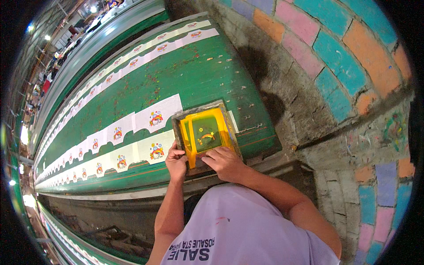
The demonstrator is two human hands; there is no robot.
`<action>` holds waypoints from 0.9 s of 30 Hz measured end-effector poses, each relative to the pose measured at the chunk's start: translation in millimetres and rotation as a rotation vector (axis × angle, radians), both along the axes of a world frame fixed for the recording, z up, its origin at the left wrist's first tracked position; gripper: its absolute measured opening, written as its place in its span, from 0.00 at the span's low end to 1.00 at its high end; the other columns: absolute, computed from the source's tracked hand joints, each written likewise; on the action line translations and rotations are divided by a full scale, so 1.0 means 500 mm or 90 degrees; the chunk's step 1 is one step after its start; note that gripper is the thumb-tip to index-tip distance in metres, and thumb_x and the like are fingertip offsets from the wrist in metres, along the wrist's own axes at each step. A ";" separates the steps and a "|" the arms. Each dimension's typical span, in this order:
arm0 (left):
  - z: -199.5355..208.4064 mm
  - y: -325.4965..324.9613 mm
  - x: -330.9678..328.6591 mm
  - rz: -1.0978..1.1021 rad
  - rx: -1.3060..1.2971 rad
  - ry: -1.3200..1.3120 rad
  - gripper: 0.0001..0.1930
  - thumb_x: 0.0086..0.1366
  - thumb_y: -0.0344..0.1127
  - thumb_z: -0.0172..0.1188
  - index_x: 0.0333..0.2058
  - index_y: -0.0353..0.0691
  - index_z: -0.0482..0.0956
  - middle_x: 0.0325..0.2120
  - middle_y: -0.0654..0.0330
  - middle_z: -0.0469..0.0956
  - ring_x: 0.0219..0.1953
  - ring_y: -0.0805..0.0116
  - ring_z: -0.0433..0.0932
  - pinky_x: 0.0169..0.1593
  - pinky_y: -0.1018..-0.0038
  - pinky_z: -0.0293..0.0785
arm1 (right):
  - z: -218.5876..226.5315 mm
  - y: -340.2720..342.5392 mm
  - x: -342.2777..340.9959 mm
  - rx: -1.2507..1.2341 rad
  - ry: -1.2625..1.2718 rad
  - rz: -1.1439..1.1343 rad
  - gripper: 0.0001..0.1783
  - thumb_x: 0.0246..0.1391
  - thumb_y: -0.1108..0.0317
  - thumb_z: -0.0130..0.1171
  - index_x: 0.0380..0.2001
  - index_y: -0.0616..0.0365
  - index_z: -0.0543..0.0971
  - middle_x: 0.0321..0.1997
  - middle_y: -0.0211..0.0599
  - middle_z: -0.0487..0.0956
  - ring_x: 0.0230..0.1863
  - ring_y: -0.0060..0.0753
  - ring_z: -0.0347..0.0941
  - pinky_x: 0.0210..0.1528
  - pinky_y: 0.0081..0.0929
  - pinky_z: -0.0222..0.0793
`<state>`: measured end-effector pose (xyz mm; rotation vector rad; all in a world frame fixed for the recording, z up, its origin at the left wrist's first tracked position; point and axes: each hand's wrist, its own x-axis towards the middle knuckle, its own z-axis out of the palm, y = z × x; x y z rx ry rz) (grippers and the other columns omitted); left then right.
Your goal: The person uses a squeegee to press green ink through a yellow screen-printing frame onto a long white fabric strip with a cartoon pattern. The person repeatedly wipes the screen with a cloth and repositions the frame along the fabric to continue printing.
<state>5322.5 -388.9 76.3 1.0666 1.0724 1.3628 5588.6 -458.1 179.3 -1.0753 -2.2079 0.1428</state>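
Observation:
A screen printing frame [179, 128] with yellow-edged mesh lies on the near right end of a long green printing table [207, 75]. A small rainbow design shows in the mesh's greenish window. My left hand [176, 164] is closed on the frame's near left corner. Over the near side of the frame, my right hand [224, 163] has its fingers bent together at the lower edge of the mesh; whatever they hold is hidden beneath them. Just left of the frame lie white cut pieces [150, 115] printed with a colourful cartoon design, and a pale yellowish piece [149, 142] in the nearer row.
Two more rows of printed pieces [176, 44] run along the table's far side. Another long table [110, 33] stands beyond. To the right is a rough concrete ledge [304, 97], with painted bricks [353, 57] in teal, orange and pink.

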 end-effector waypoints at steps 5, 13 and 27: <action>-0.020 0.009 0.004 0.017 0.025 0.063 0.16 0.54 0.07 0.63 0.34 0.36 0.83 0.76 0.39 0.70 0.71 0.56 0.79 0.67 0.66 0.77 | 0.019 0.026 0.007 -0.106 -0.041 -0.007 0.20 0.56 0.74 0.60 0.52 0.60 0.86 0.47 0.45 0.84 0.51 0.53 0.82 0.55 0.50 0.78; -0.038 0.005 0.016 0.055 0.080 0.159 0.12 0.55 0.16 0.71 0.34 0.40 0.87 0.70 0.38 0.77 0.75 0.49 0.73 0.76 0.57 0.67 | 0.016 0.004 0.003 -0.130 -0.078 -0.024 0.27 0.54 0.77 0.61 0.59 0.54 0.86 0.52 0.45 0.86 0.57 0.57 0.82 0.63 0.52 0.78; -0.004 -0.006 0.040 0.084 0.147 0.219 0.09 0.57 0.19 0.70 0.30 0.42 0.85 0.70 0.36 0.76 0.75 0.39 0.72 0.74 0.50 0.67 | 0.009 0.300 -0.008 -0.121 -0.090 -0.107 0.28 0.54 0.81 0.59 0.59 0.56 0.86 0.59 0.49 0.86 0.64 0.59 0.80 0.71 0.55 0.74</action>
